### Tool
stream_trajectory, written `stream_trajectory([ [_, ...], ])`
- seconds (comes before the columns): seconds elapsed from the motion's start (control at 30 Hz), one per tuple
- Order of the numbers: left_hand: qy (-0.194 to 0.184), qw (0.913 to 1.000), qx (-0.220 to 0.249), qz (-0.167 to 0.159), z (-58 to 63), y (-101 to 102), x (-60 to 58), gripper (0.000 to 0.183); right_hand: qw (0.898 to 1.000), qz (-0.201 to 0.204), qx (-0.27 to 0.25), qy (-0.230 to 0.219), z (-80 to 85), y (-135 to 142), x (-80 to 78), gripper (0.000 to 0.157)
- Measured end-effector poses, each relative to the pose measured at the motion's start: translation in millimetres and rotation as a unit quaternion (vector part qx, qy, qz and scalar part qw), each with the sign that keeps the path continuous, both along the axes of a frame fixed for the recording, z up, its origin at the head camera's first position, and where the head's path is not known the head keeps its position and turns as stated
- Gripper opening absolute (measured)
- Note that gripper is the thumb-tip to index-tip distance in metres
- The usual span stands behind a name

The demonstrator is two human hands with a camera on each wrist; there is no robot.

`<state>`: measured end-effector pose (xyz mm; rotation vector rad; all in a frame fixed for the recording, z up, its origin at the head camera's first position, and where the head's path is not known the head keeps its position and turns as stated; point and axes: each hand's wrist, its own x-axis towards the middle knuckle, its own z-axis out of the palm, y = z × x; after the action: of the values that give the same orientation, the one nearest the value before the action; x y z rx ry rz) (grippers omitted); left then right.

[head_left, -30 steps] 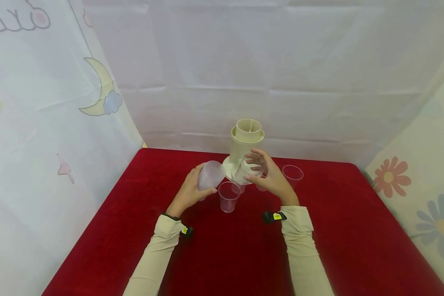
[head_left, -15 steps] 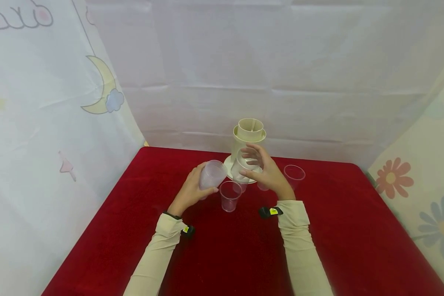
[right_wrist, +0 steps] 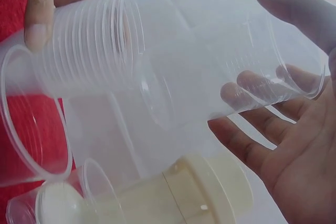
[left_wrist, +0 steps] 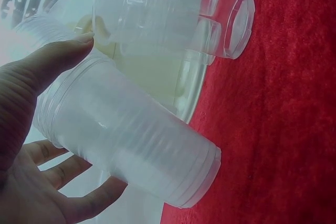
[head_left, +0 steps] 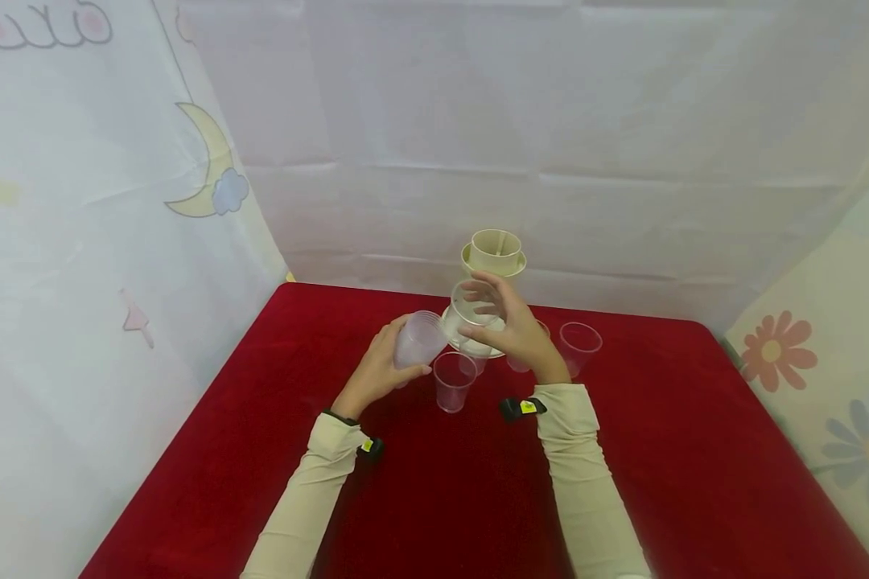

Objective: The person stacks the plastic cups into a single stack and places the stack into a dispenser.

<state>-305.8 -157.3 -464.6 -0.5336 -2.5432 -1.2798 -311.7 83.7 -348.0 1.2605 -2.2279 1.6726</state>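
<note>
While the left hand (head_left: 376,363) gripped a tilted stack of nested clear cups (left_wrist: 126,119), the right hand (head_left: 519,331) held a single cup (right_wrist: 202,72) between thumb and fingers. Another cup (head_left: 453,386) stood on the red worktop (head_left: 449,498) between the hands, and a cream cylinder (head_left: 496,254) rose beyond the right hand.

Clr plastic cup stack (left_wrist: 134,132) tilted in L hand (head_left: 376,367), w/ single clr cup (right_wrist: 205,66) tilted nr it in R hand (head_left: 519,334).

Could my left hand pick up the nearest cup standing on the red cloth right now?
Probably not: your left hand is taken up gripping the cup stack, though the standing cup sits close by.
</note>
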Motion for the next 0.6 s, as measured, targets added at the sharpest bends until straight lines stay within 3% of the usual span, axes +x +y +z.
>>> stream_trajectory([
  [0.6,-0.005,0.9998,-0.018,-0.002,2.0,2.9,1.3,0.086,1.000,0.027,0.003,0.008,7.7,-16.5,2.8,0.072],
])
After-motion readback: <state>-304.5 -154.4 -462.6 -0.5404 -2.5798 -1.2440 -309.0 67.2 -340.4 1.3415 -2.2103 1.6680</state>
